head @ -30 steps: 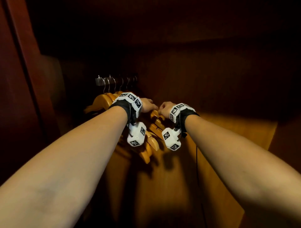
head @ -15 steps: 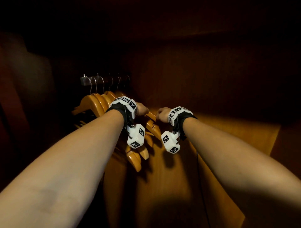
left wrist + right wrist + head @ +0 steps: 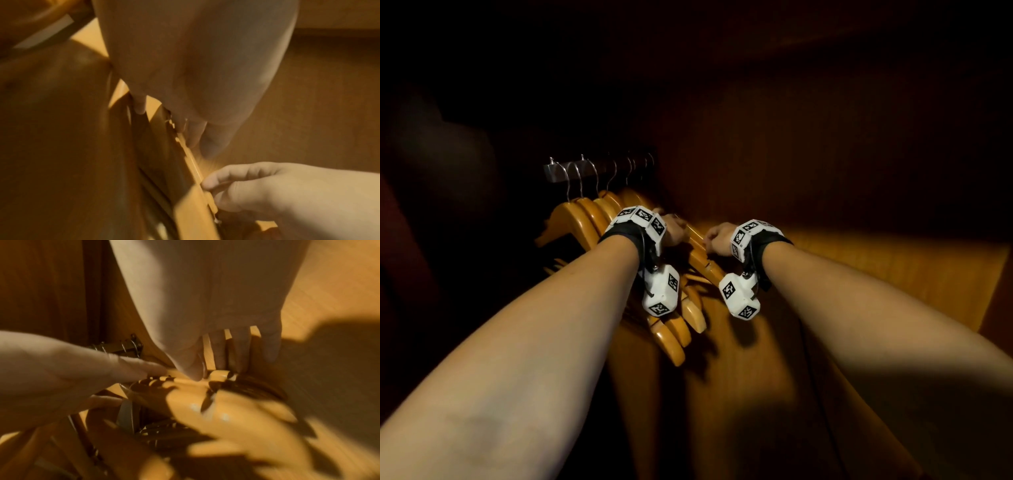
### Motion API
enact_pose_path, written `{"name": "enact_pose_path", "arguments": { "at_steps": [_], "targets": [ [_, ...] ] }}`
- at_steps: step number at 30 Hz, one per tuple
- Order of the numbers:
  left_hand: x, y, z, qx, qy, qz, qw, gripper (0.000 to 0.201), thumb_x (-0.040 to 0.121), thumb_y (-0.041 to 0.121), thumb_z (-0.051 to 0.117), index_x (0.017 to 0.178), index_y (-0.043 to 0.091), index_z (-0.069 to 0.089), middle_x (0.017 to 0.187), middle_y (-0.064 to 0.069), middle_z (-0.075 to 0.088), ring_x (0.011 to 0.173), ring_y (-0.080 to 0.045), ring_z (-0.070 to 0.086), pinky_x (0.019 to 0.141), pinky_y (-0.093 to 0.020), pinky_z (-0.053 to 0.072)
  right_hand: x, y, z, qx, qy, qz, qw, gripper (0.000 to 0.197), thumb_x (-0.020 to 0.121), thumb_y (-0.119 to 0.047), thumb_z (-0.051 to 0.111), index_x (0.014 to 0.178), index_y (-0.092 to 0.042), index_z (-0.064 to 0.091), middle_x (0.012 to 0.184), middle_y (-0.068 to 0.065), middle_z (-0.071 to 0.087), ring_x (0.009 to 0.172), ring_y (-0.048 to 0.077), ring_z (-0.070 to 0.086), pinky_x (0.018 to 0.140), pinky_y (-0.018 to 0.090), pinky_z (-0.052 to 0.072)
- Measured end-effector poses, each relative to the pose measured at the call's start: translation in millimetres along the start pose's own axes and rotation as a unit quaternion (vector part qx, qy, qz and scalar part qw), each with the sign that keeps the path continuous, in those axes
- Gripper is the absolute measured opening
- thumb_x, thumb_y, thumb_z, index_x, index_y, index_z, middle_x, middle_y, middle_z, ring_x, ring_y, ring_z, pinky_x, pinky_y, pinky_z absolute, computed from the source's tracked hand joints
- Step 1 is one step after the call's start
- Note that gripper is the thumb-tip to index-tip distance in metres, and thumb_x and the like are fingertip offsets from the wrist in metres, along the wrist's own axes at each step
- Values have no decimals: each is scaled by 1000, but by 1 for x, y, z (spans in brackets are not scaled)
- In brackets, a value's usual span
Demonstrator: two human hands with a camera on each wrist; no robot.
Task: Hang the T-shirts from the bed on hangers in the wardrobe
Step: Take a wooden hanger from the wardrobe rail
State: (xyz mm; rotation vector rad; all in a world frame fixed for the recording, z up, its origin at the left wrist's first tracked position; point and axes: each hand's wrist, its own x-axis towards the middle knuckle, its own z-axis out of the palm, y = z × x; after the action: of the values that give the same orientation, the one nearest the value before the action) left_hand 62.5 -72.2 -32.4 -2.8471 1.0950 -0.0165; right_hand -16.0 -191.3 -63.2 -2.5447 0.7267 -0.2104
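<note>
— Where are you in the job?

— Both hands are inside the wardrobe (image 3: 825,154), at the wooden hangers (image 3: 592,216) bunched on the rail (image 3: 558,171). My right hand (image 3: 717,236) is pinching the top edge of the rearmost hanger (image 3: 700,251), thumb on one face, fingers curled over the other. I judge that's to peel it away from the pack.

— And the left?

— My left hand (image 3: 671,228) has its fingers slipped down between that hanger and its neighbours (holding the stack back, I'd guess). Whether it's truly gripping anything, I can't tell; the wrist views are blurred.

— The T-shirts?

— Nowhere in view, nor the bed. The far hooks fade into shadow, and my wrists hide the hanger necks.
</note>
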Motion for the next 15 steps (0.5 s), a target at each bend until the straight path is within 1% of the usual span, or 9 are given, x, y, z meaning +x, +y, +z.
{"name": "enact_pose_path", "arguments": {
  "at_steps": [4,6,7,8,9,10,11,13,15],
  "targets": [
    [5,-9,3,10,-3,10,1000,52,103,41,40,152,25,33,165,-2,15,151,-30,5,122,-45,9,3,0,0,-9,3,12,1000,42,95,-16,61,136,-20,50,122,5,56,99,22,54,75,31,44],
    [0,-10,2,11,4,15,1000,51,105,37,39,153,21,31,165,-3,14,151,-29,6,121,-41,10,3,-2,3,-30,5,19,999,46,95,-23,59,139,-22,48,129,6,56,104,24,57,84,33,49],
    [-2,-11,2,-1,5,12,1000,52,105,35,40,153,18,32,163,-5,19,151,-29,13,118,-39,19,2,-4,4,-45,8,23,999,48,94,-28,59,141,-24,47,135,7,56,110,26,58,91,36,51],
    [-6,-12,2,-39,-1,10,999,51,104,31,44,151,12,36,160,-10,30,147,-31,25,109,-36,33,3,-5,7,-54,10,25,998,51,93,-32,60,142,-24,47,138,9,55,114,28,59,97,41,51],
    [-2,-16,4,-85,-4,4,996,49,102,27,50,145,5,43,152,-14,42,140,-32,40,94,-32,43,6,-7,11,-59,8,33,998,54,92,-34,60,143,-24,46,138,10,55,116,30,59,100,44,50],
    [-2,-19,5,-126,-2,0,992,48,100,25,55,140,0,48,144,-17,51,132,-34,49,83,-28,46,10,-7,14,-59,9,35,998,56,90,-36,60,142,-23,46,136,11,57,115,32,60,99,47,51],
    [0,-21,5,-134,-1,-3,991,47,98,24,57,137,-2,50,139,-18,55,127,-34,54,80,-28,45,14,-8,17,-61,11,36,997,57,88,-38,60,141,-22,46,132,11,59,112,32,61,97,48,52],
    [3,-26,7,-137,-1,-10,990,48,98,26,58,136,-3,51,137,-18,56,126,-35,55,87,-32,45,14,-11,20,-55,18,39,998,56,84,-39,61,135,-20,48,121,12,63,104,32,64,93,48,54],
    [4,-27,8,-117,5,-4,993,50,99,30,56,139,1,50,143,-15,52,132,-34,49,99,-36,44,11,-15,20,-49,16,38,998,47,88,-34,62,130,-18,49,115,12,64,101,31,65,93,48,54]
  ]
}}
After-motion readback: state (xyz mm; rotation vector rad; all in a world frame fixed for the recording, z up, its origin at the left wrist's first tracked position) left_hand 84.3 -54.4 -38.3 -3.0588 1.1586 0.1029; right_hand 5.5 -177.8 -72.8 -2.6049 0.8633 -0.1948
